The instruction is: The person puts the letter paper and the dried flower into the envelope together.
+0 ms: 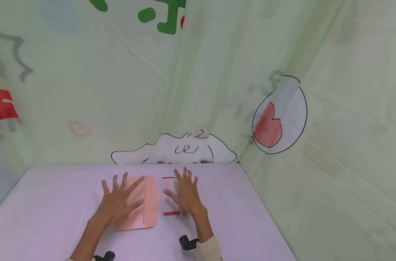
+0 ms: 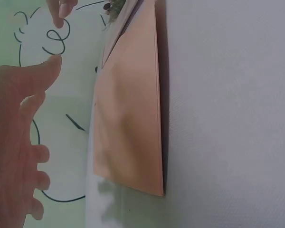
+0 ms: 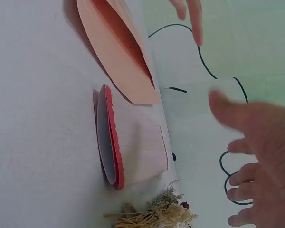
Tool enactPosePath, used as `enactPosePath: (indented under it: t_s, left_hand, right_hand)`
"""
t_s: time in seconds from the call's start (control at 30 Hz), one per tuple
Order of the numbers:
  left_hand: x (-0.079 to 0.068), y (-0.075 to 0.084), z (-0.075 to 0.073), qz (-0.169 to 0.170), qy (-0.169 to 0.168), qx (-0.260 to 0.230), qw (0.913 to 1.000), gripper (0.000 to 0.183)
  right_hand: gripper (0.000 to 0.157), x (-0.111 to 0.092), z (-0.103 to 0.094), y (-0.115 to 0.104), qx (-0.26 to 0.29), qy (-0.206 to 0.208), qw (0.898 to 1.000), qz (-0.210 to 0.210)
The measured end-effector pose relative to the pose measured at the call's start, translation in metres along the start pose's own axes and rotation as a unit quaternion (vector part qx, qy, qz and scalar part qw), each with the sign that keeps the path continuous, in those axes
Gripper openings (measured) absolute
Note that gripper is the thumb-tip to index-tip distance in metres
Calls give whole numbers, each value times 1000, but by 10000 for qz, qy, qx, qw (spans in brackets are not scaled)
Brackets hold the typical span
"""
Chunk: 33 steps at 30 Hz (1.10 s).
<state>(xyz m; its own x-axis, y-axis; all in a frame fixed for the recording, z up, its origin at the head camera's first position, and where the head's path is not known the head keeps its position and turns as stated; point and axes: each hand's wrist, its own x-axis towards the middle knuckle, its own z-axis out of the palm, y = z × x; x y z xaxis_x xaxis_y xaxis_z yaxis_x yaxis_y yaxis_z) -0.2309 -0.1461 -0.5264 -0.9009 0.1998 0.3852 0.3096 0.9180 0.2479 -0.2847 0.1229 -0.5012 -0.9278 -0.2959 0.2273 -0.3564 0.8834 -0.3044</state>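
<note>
My left hand (image 1: 114, 203), fingers spread, hovers over the left part of a pink envelope (image 1: 151, 203) lying on the table. The envelope's flap is unfolded toward the right, and its mouth gapes in the right wrist view. Beside it lies a folded sheet of pale paper (image 3: 137, 147) with red edges. Over that paper's right side my right hand (image 1: 186, 194) is held with fingers apart and nothing in them. A small bunch of dried flowers (image 3: 164, 211) lies just right of the paper, mostly hidden under the right hand in the head view.
The table (image 1: 64, 188) has a pale lilac cover. A light green curtain (image 1: 126, 90) with printed drawings hangs behind it and along the right side. Dark wrist straps (image 1: 187, 243) sit on both forearms.
</note>
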Motion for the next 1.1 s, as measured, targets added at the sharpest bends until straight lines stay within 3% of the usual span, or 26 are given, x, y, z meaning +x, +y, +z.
enactPosePath:
  t_s: [0.13,0.33,0.6,0.8,1.1]
  left_hand:
    - [0,2,4,32,21,40,10000,75]
    - [1,7,9,41,42,-45,10000,74]
    - [-4,14,19,-121,-263,-472,9985,71]
    - [-9,17,30,-162,-317,-450,9984,68]
    - [-11,18,34,-296,-603,-750,9949,63]
  right_hand:
    - [63,3,1,1,-18,374,9993,95]
    - [48,6,1,-2,-345,836,9955,301]
    - [28,4,12,-15,118,1759,9788,1047]
    - [22,7,26,-18,502,1594,9748,1474]
    - [25,7,41,-24,451,1359,9707,1931]
